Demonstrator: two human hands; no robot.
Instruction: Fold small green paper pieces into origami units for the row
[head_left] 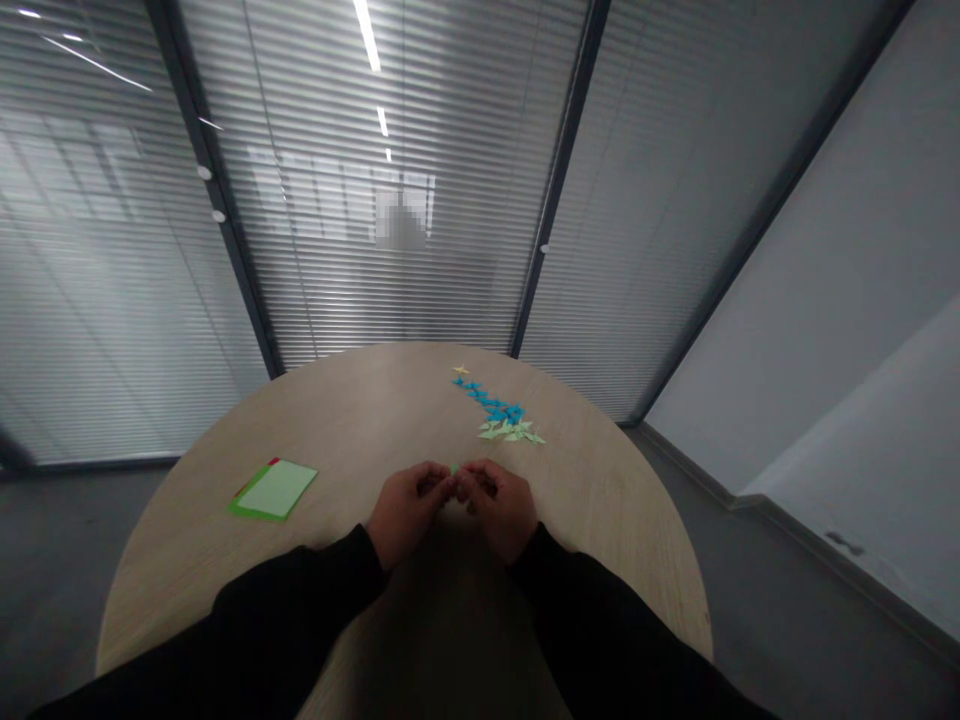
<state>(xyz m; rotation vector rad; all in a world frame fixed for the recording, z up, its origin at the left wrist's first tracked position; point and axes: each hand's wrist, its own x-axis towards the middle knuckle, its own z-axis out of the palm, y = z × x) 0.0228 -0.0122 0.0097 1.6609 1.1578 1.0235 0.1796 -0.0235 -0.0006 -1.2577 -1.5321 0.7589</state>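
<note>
Between the fingertips of both hands is a small piece of light green paper [454, 468], mostly hidden by the fingers. My left hand [409, 508] pinches it from the left, and my right hand [501, 505] pinches it from the right. The hands nearly meet above the near middle of the table. Just beyond my right hand lie several folded pale green paper pieces [511, 432]. Behind those, a line of folded blue paper pieces [491, 403] runs toward the far edge, ending near a small yellow folded paper piece [460, 370].
A round wooden table [360, 410] carries everything. At its left lies a stack of paper sheets [276, 489], pale green on top, with brighter green and red edges showing. Glass panels with blinds [405, 290] stand past the far edge, and a white wall [810, 330] is on the right.
</note>
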